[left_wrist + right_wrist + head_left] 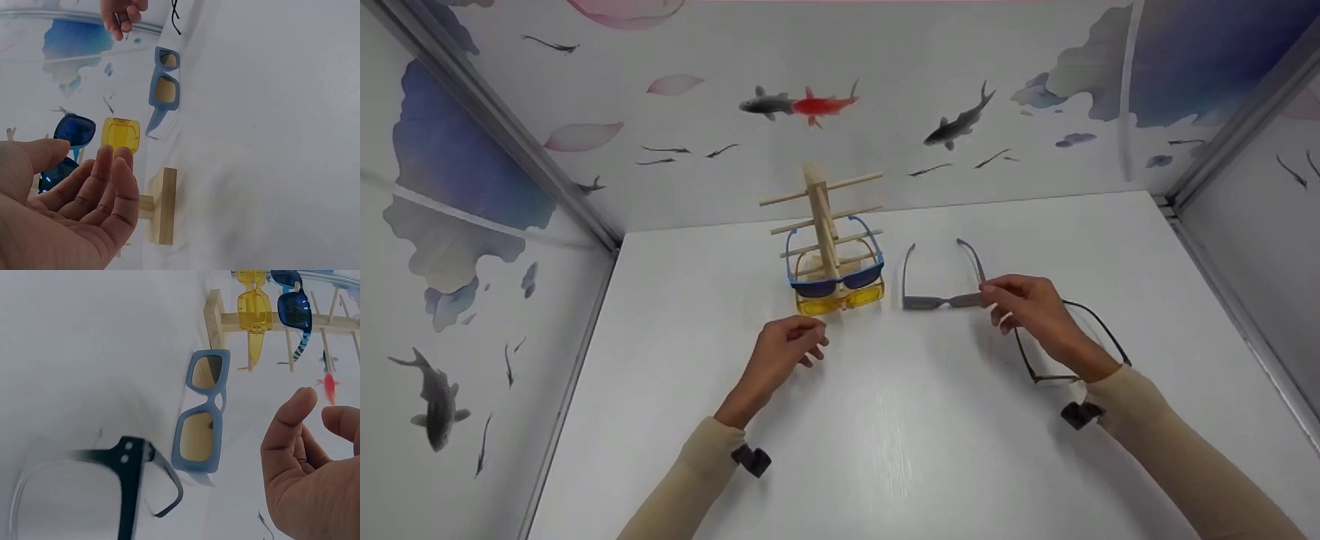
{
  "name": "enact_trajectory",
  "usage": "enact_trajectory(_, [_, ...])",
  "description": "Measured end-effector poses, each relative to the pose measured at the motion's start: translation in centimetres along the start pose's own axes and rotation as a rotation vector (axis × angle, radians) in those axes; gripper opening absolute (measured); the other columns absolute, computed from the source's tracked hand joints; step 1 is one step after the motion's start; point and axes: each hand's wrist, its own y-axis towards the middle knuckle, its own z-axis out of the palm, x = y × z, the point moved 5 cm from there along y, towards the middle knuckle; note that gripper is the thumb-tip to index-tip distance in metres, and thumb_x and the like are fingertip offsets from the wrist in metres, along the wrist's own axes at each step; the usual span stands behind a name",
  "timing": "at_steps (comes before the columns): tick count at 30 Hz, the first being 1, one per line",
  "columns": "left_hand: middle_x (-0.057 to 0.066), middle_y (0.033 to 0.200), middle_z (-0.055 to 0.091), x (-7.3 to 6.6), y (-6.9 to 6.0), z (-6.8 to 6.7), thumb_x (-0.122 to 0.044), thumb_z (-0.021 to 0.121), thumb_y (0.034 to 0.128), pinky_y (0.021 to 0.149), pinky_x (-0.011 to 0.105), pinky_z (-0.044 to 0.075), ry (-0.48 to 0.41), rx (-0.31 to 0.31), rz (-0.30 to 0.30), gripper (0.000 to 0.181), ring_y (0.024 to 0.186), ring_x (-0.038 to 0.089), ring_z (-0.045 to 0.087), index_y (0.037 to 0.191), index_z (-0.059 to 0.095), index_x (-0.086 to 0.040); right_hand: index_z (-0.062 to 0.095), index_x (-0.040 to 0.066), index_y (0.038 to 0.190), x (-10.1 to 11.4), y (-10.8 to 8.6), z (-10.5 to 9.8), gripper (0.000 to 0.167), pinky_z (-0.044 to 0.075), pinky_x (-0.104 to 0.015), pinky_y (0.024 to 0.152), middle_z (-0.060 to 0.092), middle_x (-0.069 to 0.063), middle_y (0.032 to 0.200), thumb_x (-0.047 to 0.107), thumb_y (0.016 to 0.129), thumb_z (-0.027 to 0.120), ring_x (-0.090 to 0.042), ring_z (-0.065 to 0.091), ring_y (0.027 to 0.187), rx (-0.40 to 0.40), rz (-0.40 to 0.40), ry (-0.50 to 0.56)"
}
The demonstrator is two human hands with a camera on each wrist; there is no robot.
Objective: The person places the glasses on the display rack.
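My left hand (787,352) hovers just in front of the wooden display stand (822,225), its fingers loosely bent around nothing. Yellow glasses (819,307) sit low on that stand, with blue dark-lensed sunglasses (815,289) on the bar above. To the right, grey-blue sunglasses (926,303) stand on the table, temples unfolded toward the back wall. In the head view my right hand (1031,311) overlaps their right corner. The right wrist view shows its thumb and fingers apart, with a gap between them and the grey-blue frame (178,439). Black-framed clear glasses (131,484) lie partly hidden beneath the right forearm.
The stand's upper bars (851,181) stick out sideways and hold no glasses. A white table (870,450) stretches toward me. Printed panels with fish and petals, including the back wall (885,45), enclose it on the left, back and right.
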Motion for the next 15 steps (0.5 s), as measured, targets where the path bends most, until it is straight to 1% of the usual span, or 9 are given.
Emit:
enact_trajectory(5, [0.015,0.113,0.078,0.3,0.2,1.8,-0.024,0.066,0.1119,0.082,0.032,0.065,0.025,0.061,0.006,0.036,0.094,0.023,0.075,0.134,0.072,0.003,0.068,-0.007,0.136,-0.7,-1.3,-1.7,0.046,0.063,-0.029,0.071,0.076,-0.014,0.111,0.033,0.113,0.066,-0.017,0.070,0.084,-0.029,0.007,-0.038])
enact_trajectory(7, [0.013,0.112,0.079,0.4,0.3,2.5,-0.024,0.066,0.1118,0.082,0.032,0.065,0.031,0.082,0.010,0.037,0.094,0.023,0.076,0.134,0.072,0.004,0.069,-0.005,0.135,-1.0,-1.9,-2.5,0.045,0.063,-0.029,0.072,0.076,-0.013,0.110,0.034,0.113,0.066,-0.018,0.071,0.085,-0.046,0.004,-0.053])
enact_trajectory(11, [0.009,0.110,0.079,0.8,0.4,3.8,-0.024,0.067,0.1111,0.082,0.032,0.065,0.030,0.101,0.002,0.036,0.094,0.022,0.076,0.133,0.072,0.004,0.069,-0.004,0.137,-1.9,-2.8,-4.0,0.044,0.063,-0.029,0.073,0.077,-0.013,0.113,0.033,0.113,0.065,-0.019,0.071,0.087,-0.072,-0.001,-0.076])
enact_trajectory(15, [0.007,0.108,0.079,1.0,0.7,4.8,-0.023,0.068,0.1102,0.081,0.032,0.064,0.019,0.114,-0.006,0.035,0.094,0.021,0.075,0.132,0.073,0.004,0.069,-0.003,0.137,-2.8,-3.6,-5.6,0.044,0.064,-0.029,0.072,0.078,-0.006,0.110,0.034,0.113,0.065,-0.017,0.072,0.086,-0.108,0.014,-0.095])
